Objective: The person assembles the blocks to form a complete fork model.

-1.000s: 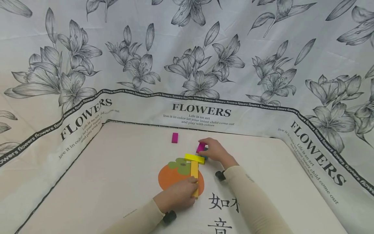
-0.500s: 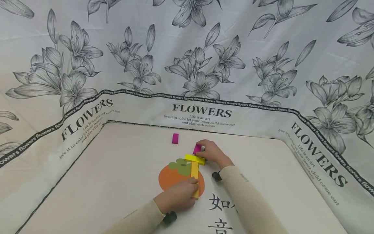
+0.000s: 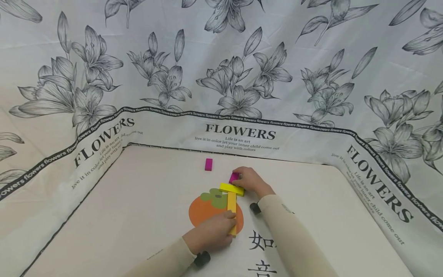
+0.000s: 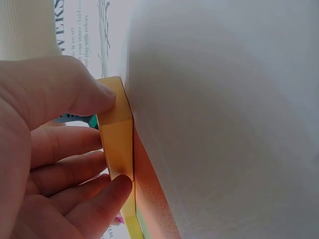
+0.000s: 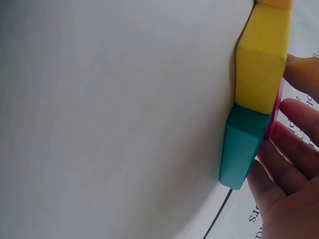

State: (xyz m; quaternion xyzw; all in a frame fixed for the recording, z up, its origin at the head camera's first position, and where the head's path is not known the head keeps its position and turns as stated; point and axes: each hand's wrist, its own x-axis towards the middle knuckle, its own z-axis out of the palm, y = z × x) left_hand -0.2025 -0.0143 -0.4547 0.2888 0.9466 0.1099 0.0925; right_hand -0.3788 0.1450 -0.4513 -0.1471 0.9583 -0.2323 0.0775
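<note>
- The flowered cloth (image 3: 221,77) hangs as a backdrop behind and to both sides, with the word FLOWERS printed along its lower band.
- The table (image 3: 138,215) has a pale cover with an orange fruit picture (image 3: 202,209) printed on it and black characters just beside that.
- The left hand (image 3: 211,234) lies on the fruit picture, thumb and fingers (image 4: 94,99) pinching the near end of the orange block (image 3: 231,209), which lies flat and points away from the person.
- The right hand (image 3: 250,181) curls its fingers (image 5: 294,114) round a pink block (image 3: 234,177) just beyond the far end of the orange block.
- The yellow block (image 3: 231,189) lies crosswise at the far end of the orange block, forming a T.
- A teal block (image 5: 241,147) sits end to end with the yellow block, touching it, with the pink block against them.
- A second pink block (image 3: 208,164) lies alone farther back, apart from both hands.
</note>
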